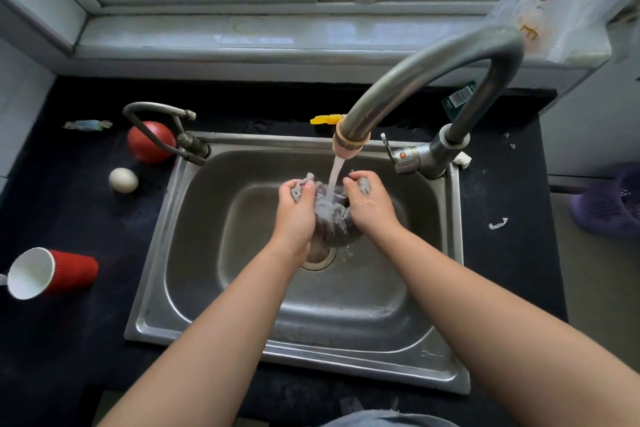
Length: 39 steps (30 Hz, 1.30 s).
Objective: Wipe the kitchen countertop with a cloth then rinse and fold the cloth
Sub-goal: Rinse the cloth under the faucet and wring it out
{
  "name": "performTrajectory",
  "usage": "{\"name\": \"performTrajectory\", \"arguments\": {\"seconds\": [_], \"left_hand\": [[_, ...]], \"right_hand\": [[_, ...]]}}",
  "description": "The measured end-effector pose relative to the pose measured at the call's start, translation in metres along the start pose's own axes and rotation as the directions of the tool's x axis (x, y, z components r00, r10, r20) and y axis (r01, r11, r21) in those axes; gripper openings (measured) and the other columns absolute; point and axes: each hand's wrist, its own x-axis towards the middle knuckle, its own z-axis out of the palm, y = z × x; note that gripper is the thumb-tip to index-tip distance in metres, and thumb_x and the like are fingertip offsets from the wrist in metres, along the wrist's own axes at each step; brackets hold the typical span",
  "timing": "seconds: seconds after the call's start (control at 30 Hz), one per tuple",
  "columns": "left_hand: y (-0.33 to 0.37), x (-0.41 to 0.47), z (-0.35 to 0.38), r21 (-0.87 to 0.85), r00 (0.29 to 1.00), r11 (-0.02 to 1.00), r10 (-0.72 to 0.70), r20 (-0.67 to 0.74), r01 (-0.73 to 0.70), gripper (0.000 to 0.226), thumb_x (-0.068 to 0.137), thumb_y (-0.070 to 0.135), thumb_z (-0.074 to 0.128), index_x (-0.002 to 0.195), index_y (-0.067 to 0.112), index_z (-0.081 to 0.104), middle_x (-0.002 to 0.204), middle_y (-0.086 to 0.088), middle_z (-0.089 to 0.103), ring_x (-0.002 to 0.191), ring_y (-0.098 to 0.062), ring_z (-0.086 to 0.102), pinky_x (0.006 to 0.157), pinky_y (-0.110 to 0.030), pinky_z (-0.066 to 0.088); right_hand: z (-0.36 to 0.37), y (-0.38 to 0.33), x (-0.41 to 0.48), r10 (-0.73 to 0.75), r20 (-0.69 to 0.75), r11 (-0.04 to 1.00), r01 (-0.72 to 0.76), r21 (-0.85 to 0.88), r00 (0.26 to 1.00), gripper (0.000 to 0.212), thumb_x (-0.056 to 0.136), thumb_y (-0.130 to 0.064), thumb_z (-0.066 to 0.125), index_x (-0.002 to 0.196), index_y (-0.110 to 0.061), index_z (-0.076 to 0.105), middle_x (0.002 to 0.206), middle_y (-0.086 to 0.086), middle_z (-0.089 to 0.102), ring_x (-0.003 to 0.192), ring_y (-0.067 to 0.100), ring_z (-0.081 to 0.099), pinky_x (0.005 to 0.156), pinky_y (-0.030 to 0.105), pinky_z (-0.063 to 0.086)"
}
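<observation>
the left hand (296,206) and right hand (370,204) are both gripping a bunched wet cloth (332,218) over the sink (214,218), water from the tap (349,144) running onto it. a red cup (55,272) is lying on the table (69,340).

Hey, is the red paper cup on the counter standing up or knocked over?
Knocked over. The red paper cup lies on its side on the dark countertop, left of the sink, white inside showing through its mouth, which faces left.
</observation>
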Motion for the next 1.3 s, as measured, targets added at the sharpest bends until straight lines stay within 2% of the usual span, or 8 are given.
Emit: {"name": "performTrajectory", "arguments": {"seconds": [0.17,0.37,0.57,0.67,0.9,1.03,1.17,1.3], "left_hand": [[-0.006,0.000,-0.020,0.418,0.992,0.900,0.122,0.024,-0.121,0.039,0.078,-0.003,0.061,0.106,0.022,0.049,0.104,-0.003,0.059,0.099,-0.019,0.059,0.095,-0.046,0.049],[-0.014,-0.002,-0.023,0.624,0.949,0.743,0.044,0.312,-0.240,0.076,0.058,0.014,0.065,0.129,0.033,0.047,0.133,0.001,0.050,0.116,-0.007,0.050,0.100,-0.028,0.043],[-0.005,-0.002,-0.026,0.663,0.928,0.657,0.173,0.330,-0.359,0.028,0.073,0.012,0.066,0.096,0.024,0.057,0.089,0.013,0.064,0.083,-0.003,0.058,0.073,-0.016,0.044],[-0.005,-0.001,-0.024,0.637,0.940,0.692,0.229,0.254,-0.341,0.019,0.075,0.012,0.062,0.090,0.019,0.054,0.080,0.009,0.065,0.075,-0.010,0.061,0.070,-0.028,0.049],[0.003,-0.008,-0.016,0.451,0.937,0.822,0.300,0.178,-0.349,0.042,0.080,0.000,0.056,0.115,0.022,0.048,0.100,0.009,0.062,0.091,-0.006,0.060,0.075,-0.012,0.048],[0.006,-0.011,-0.009,0.441,0.916,0.803,0.337,0.219,-0.401,0.058,0.077,0.000,0.064,0.128,0.019,0.046,0.112,0.003,0.060,0.100,-0.008,0.059,0.086,-0.019,0.050],[0.010,-0.015,-0.003,0.399,0.907,0.817,0.348,0.236,-0.417,0.056,0.076,-0.002,0.067,0.127,0.015,0.050,0.110,0.003,0.064,0.099,-0.004,0.062,0.087,-0.018,0.051],[0.015,-0.021,-0.001,0.397,0.911,0.820,0.376,0.171,-0.413,0.054,0.071,-0.008,0.060,0.117,0.019,0.056,0.098,0.010,0.065,0.084,0.004,0.061,0.078,-0.015,0.050]], "right_hand": [[-0.015,0.011,-0.011,0.003,0.076,0.987,-0.016,0.163,0.997,0.019,0.087,-0.010,0.063,0.106,-0.011,0.063,0.097,0.002,0.064,0.090,0.013,0.059,0.081,0.020,0.047],[-0.007,0.000,-0.022,-0.099,0.176,0.980,0.065,0.190,0.979,0.012,0.085,-0.012,0.064,0.096,-0.018,0.062,0.089,-0.001,0.066,0.082,0.011,0.061,0.082,0.030,0.050],[-0.014,-0.006,-0.020,-0.075,0.129,0.973,0.044,0.229,0.989,0.007,0.083,-0.020,0.065,0.090,-0.020,0.064,0.088,0.003,0.068,0.085,0.017,0.065,0.084,0.040,0.053],[-0.019,-0.013,-0.017,-0.166,0.009,0.978,0.164,0.131,0.986,0.011,0.082,-0.018,0.068,0.087,-0.026,0.062,0.083,-0.006,0.067,0.081,0.011,0.063,0.077,0.031,0.054],[-0.031,-0.034,0.006,-0.259,0.137,0.949,0.278,-0.150,0.956,0.041,0.084,-0.018,0.065,0.123,-0.015,0.053,0.109,-0.004,0.059,0.099,0.008,0.054,0.086,0.020,0.040],[-0.044,-0.032,0.019,-0.231,0.097,0.953,0.246,-0.179,0.968,0.072,0.084,-0.016,0.064,0.147,-0.020,0.027,0.116,-0.004,0.057,0.100,0.010,0.056,0.096,0.024,0.042],[-0.058,-0.033,0.022,-0.279,-0.001,0.952,0.277,-0.129,0.960,0.071,0.086,-0.005,0.059,0.147,-0.014,0.023,0.102,-0.003,0.060,0.090,0.008,0.056,0.072,-0.003,0.036],[-0.059,-0.030,0.013,-0.285,0.003,0.939,0.280,-0.202,0.959,0.051,0.083,-0.005,0.059,0.132,-0.016,0.049,0.107,0.001,0.062,0.091,0.013,0.059,0.077,0.006,0.038]]}}
